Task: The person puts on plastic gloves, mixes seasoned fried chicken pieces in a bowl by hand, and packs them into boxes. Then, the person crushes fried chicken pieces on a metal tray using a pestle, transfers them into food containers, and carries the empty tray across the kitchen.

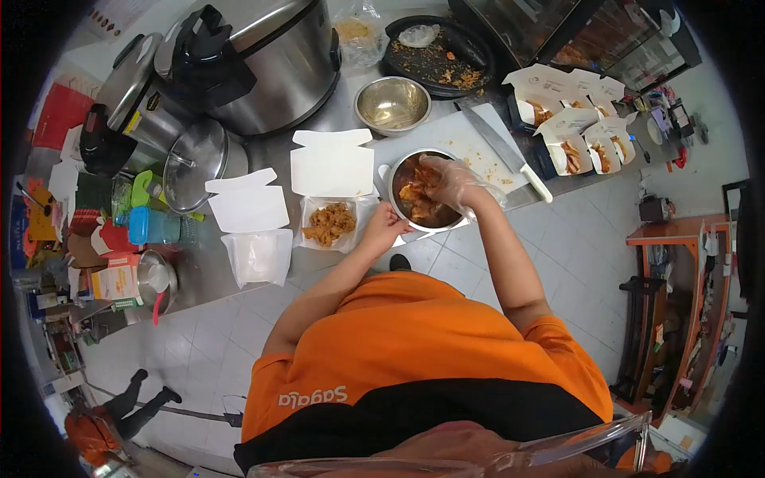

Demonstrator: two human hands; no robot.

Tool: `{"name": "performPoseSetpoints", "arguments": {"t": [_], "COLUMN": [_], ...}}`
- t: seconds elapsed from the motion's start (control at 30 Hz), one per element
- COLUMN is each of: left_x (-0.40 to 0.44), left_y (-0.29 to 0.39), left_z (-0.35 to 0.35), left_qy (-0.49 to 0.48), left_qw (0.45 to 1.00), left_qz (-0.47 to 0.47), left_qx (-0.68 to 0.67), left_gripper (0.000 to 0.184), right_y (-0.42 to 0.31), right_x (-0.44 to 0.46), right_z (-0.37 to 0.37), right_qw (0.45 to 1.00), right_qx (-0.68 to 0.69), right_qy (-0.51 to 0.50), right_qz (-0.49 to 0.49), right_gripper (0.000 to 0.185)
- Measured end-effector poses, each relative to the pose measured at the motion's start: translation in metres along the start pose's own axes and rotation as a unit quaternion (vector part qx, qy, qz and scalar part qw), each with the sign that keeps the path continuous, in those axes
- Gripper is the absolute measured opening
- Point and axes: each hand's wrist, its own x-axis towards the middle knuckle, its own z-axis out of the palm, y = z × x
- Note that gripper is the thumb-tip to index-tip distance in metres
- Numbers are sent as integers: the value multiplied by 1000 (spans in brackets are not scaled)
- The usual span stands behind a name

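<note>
A metal bowl [396,185] holds pieces of sauce-coated fried food [417,185], apparently chicken, in dark red-brown sauce. My right hand [456,185], in a clear plastic glove, reaches over the bowl's right side with its fingers in the coated pieces. On the near left side, my bare left hand [386,229] grips the bowl's rim. Left of that hand, an open white box [331,163] with a paper liner contains crisp brown fried pieces [329,224]. Farther left stands another open box [249,209] with only white liner paper showing.
A large knife [502,147] lies on the white cutting board [474,147] beside the bowl. Behind are an empty metal bowl [392,105] and a black crumb-strewn tray [438,56]. Big steel cookers [275,68] stand back left; filled boxes [570,151] stand right.
</note>
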Motion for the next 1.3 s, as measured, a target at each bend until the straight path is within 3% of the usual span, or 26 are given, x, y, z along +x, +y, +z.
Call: {"name": "performPoseSetpoints", "arguments": {"t": [0.1, 0.2, 0.37, 0.47, 0.5, 0.6, 0.63, 0.73, 0.83, 0.93, 0.97, 1.07, 1.1, 1.2, 1.23, 1.3], "left_x": [-2, 1, -1, -2, -3, -3, -3, -2, -2, 0, 0, 1, 1, -2, -2, -3], "left_y": [6, 3, 6, 6, 7, 9, 8, 8, 10, 9, 7, 6, 6, 10, 10, 11], "left_z": [2, 0, 2, 3, 3, 4, 3, 4, 3, 3, 3, 4, 4, 5, 5, 6], "left_qy": [8, -3, 10, 13, 10, 15, 15, 14, 10, 4, 3, 10, 15, 13, 16, 19], "left_qw": [1000, 1000, 1000, 1000, 1000, 1000, 1000, 1000, 1000, 1000, 1000, 1000, 1000, 1000, 1000, 1000], "left_qz": [-12, -8, -4, -4, -5, 0, 0, 2, -5, -13, -10, -5, -4, -9, -10, -11], "left_qx": [-9, -14, -11, -23, -27, -9, -9, -12, -9, 2, 1, -11, -18, -11, -14, -19], "left_gripper": [25, 24, 24, 23, 22, 21, 21, 22, 22, 23, 24, 24, 24, 22, 22, 21], "right_y": [-30, -28, -8, -37, -46, -24, -19, -20, -20, -24, -9, -16, -3, -27, -19, -18], "right_x": [8, 9, 11, -5, -8, -9, -9, -4, 5, 7, 12, 11, 11, -8, -8, -11], "right_z": [13, 60, 48, 14, 0, -12, -15, -19, 11, 48, 59, 58, 61, 25, 27, 4], "right_qw": [983, 979, 984, 988, 990, 999, 994, 984, 991, 988, 994, 982, 976, 985, 987, 999], "right_qx": [-124, -153, -148, -93, -66, 31, 88, 121, -112, -94, -66, -132, -155, -135, -112, -2], "right_qy": [-64, 94, 95, 92, 47, -30, -57, -70, -59, 16, 47, 106, 148, 99, 113, 12], "right_qz": [117, 101, 30, 78, 113, 16, 23, 111, 37, 119, 72, 87, 44, 30, -17, -39], "right_gripper": [67, 59, 57, 59, 60, 61, 61, 71, 75, 77, 64, 64, 62, 66, 58, 54]}}
